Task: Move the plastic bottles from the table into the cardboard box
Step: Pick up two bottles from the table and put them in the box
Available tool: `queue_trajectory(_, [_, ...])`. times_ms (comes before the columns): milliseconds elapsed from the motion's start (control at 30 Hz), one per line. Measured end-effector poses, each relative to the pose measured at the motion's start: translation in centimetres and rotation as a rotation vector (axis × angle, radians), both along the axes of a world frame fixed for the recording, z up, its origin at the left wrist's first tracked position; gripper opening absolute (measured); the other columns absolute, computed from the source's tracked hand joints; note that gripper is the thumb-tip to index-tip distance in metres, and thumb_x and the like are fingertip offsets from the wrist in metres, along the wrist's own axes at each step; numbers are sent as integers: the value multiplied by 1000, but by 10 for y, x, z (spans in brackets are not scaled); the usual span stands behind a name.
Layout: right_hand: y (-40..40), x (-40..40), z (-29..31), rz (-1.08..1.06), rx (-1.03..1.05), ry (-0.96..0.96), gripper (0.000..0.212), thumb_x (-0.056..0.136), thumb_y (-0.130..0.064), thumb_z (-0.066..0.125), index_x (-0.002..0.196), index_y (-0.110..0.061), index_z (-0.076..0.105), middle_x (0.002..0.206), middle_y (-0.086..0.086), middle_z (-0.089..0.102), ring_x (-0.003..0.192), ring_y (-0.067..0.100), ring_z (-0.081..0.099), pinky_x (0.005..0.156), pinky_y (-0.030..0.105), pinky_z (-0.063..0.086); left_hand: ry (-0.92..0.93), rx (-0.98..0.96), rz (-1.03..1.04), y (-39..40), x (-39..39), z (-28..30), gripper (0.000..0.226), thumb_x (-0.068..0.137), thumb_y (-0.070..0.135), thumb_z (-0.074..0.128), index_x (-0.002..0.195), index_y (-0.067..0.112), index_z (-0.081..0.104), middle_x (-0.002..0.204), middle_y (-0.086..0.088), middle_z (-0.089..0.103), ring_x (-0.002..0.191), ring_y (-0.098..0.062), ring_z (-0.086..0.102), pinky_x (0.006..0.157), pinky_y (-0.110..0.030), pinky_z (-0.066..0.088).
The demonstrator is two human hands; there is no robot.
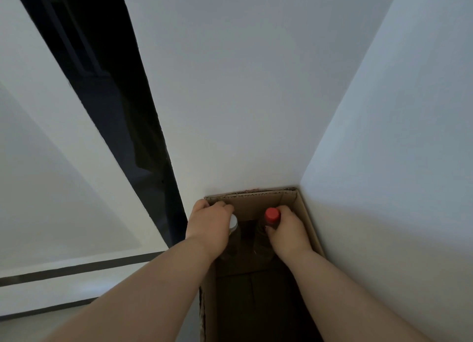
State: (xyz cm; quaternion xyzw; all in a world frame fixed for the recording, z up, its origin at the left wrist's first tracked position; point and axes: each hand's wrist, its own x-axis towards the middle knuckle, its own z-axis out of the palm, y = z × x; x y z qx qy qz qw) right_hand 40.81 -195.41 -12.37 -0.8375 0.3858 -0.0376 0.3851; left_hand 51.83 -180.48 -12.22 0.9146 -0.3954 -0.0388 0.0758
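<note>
1. Head view: both arms reach down into the cardboard box, which stands on the floor, tucked into the corner where two white walls meet.
2. The left hand is curled over the top of a white-capped bottle, fingers closed around its neck. Only a sliver of the cap shows past the knuckles.
3. The right hand is wrapped around the neck of a red-capped bottle, fingers closed just below the cap, and the cap stands clear above the grip.
4. Both bottles stand upright, side by side at the far end of the box, with a narrow gap between them. Whether their bases touch the bottom yet cannot be told, as the interior is too dark.
5. To do this well, judging from here: lower both straight down, feel each base settle flat, then open the fingers and lift the hands straight up so neither bottle tips.
6. Contents: those two dark-bodied bottles at the far end. The near part of the box looks bare, leaving room for more. The table is out of view.
</note>
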Motion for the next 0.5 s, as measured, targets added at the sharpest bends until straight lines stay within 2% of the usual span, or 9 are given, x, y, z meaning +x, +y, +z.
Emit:
queue_trajectory(100, [0, 1, 5, 14, -21, -5, 42, 86, -9, 70, 125, -9, 55, 122, 13, 62, 114, 30, 57, 95, 34, 47, 34, -35, -5, 4, 0, 0, 36, 90, 24, 60, 125, 32, 56, 123, 9, 62, 107, -20, 53, 106, -27, 26])
queue_trajectory(333, [7, -9, 20, 38, -21, -12, 64, 86, -14, 72, 143, -12, 43, 141, 10, 52, 128, 26, 49, 108, 37, 40, 141, -130, 3, 17, -2, 20, 44, 89, 31, 64, 132, 29, 53, 133, 6, 58, 118, -20, 53, 108, -31, 27])
queue_trajectory(400, [12, -17, 27, 47, -52, -31, 64, 86, -17, 72, 143, -14, 44, 142, 8, 52, 128, 24, 49, 108, 33, 39, 195, -187, 35, 26, -5, 31, 50, 88, 33, 67, 135, 30, 51, 135, 6, 57, 119, -20, 54, 109, -34, 33])
queue_trajectory(500, [25, -32, 42, 65, -109, -69, 67, 86, -22, 72, 146, -17, 41, 145, 4, 49, 131, 21, 46, 107, 27, 34, 265, -288, 74, 44, -16, 51, 58, 85, 40, 69, 138, 35, 46, 133, 8, 55, 114, -16, 56, 102, -37, 46])
